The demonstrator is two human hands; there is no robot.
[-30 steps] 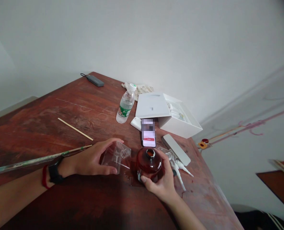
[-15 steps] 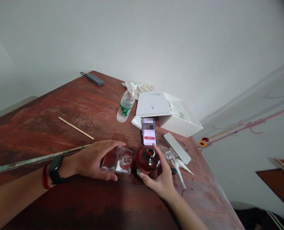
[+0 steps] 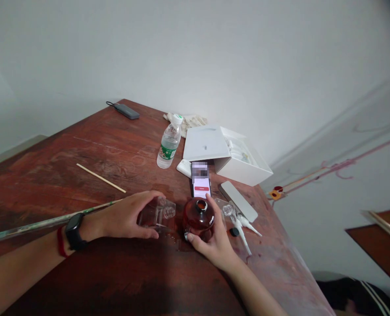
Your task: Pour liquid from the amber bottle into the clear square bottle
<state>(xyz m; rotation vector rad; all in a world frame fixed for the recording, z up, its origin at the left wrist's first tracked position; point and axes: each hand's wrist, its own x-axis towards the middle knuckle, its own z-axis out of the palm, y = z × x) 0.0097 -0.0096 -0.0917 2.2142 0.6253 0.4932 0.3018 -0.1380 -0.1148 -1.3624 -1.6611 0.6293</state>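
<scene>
My left hand (image 3: 130,216), wearing a dark watch and a red band, is curved round a clear square bottle (image 3: 157,214), thumb on the near side. The bottle tilts so that its uncapped threaded neck points right, towards the other hand. In my right hand (image 3: 216,243) is a round dark-red glass bottle (image 3: 196,221), upright on the table with its small mouth uncovered. Wet drops lie on the wood between the two bottles. Just right of my right hand are a clear bottle (image 3: 228,210), a black cap (image 3: 234,231) and white nozzle tips (image 3: 245,237).
Behind the hands are a lit phone (image 3: 201,188), a water bottle (image 3: 168,147) and a white box (image 3: 244,169). A grey case (image 3: 239,202) lies at right. Leftward are a wooden stick (image 3: 101,177), a long wrapped strip (image 3: 50,223) and a grey device (image 3: 125,110).
The clear square bottle has tipped slightly and moved a little away in my left hand. My right hand keeps hold of the red bottle. The whole view has shifted slightly.
</scene>
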